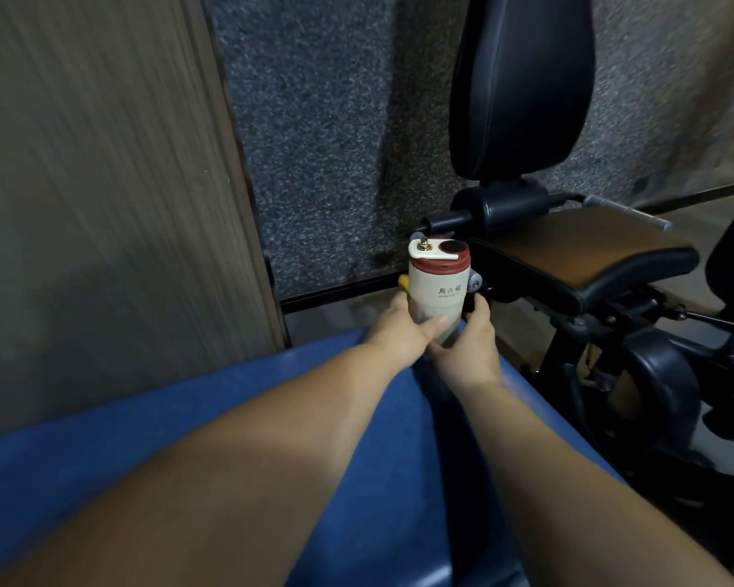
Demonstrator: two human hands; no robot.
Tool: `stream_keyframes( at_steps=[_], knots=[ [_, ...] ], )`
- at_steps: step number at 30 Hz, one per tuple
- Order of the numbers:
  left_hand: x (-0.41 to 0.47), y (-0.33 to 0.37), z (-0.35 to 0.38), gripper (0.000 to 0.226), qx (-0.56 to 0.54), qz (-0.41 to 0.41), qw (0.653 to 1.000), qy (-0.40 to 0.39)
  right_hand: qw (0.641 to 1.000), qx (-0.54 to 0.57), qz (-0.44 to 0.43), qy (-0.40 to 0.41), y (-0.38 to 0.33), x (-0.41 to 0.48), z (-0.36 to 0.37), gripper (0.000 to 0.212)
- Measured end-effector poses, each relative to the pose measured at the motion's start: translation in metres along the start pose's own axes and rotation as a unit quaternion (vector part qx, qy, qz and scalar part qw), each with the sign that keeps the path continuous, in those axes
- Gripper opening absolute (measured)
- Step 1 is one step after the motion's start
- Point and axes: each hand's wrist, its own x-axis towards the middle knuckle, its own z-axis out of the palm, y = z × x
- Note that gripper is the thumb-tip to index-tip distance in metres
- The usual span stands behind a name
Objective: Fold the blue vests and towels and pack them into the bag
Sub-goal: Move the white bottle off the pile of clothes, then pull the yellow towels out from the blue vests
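Both hands hold a cream bottle at the middle of the frame; the folding has not begun.

The left hand (399,332) grasps the bottle (439,286) low on its body, thumb laid across the front, and the right hand (471,349) curls round its lower right side. The bottle stands upright with its red-banded lid on top. Below the arms, a smooth blue surface (187,425) fills the lower part of the frame. I cannot tell if it is cloth or a padded top. No vest, towel or bag shows plainly. A black exercise machine (568,256) stands at the right and a wooden panel (102,184) at the upper left. Vests and towels are probably soft, light and limp. They should be pinched at two corners or along a hem, so that the cloth hangs flat for folding.
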Motion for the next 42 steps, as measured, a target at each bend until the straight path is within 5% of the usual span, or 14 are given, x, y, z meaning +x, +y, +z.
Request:
stream_keyframes(
  at_steps=[8, 17, 25, 36, 42],
  knots=[
    [-0.064, -0.025, -0.031, 0.068, 0.053, -0.012, 0.999, 0.007, 0.991, -0.104, 0.08, -0.01, -0.035, -0.064, 0.01, 0.086],
    [-0.178, -0.095, -0.145, 0.061, 0.159, -0.073, 0.982, 0.077, 0.954, -0.194, 0.019, -0.23, -0.113, -0.175, 0.1, 0.061],
    [-0.324, -0.201, -0.291, 0.059, 0.386, -0.162, 0.872, 0.253, 0.903, -0.181, -0.13, -0.366, -0.195, -0.288, 0.192, 0.068],
    [-0.415, -0.249, -0.412, 0.099, 0.527, -0.305, 0.749, 0.262, 0.859, -0.168, -0.212, -0.435, -0.242, -0.366, 0.244, 0.073],
    [-0.414, -0.252, -0.426, 0.089, 0.51, -0.281, 0.763, 0.279, 0.858, -0.172, -0.214, -0.434, -0.255, -0.369, 0.262, 0.069]
  ],
)
